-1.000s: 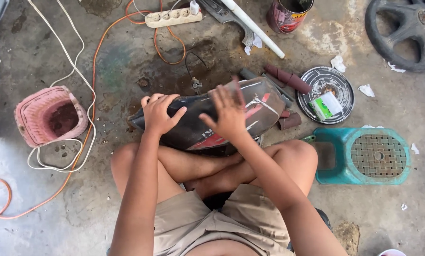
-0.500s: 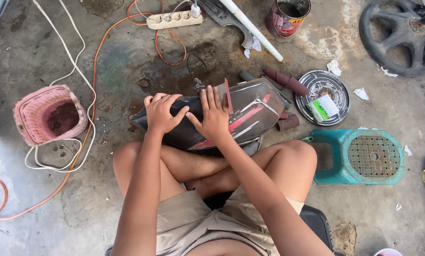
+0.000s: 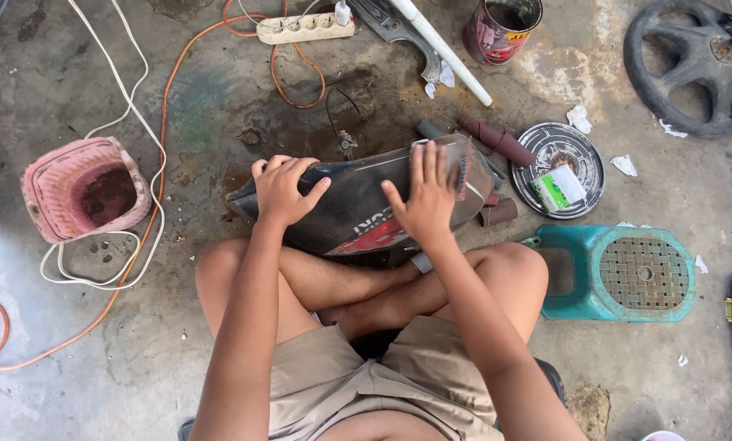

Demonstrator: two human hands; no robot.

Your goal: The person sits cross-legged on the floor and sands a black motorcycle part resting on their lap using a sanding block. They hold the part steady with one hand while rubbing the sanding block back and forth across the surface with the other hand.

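Note:
A black plastic motorcycle body panel with red and white markings rests across my crossed legs, just above the concrete floor. My left hand grips its left end, fingers curled over the top edge. My right hand lies flat on the panel's right part, fingers spread and pressing down; I cannot tell whether anything is under the palm. Both forearms reach forward from the bottom of the view.
A teal plastic stool lies at my right. Beyond it sit a round metal lid with a small packet, rolled brown sandpaper, a rusty can, a white pipe and a power strip. A pink basket and cables lie left.
My right hand has slid to the right along the panel, from its middle to its right end. The left hand keeps its hold on the left end.

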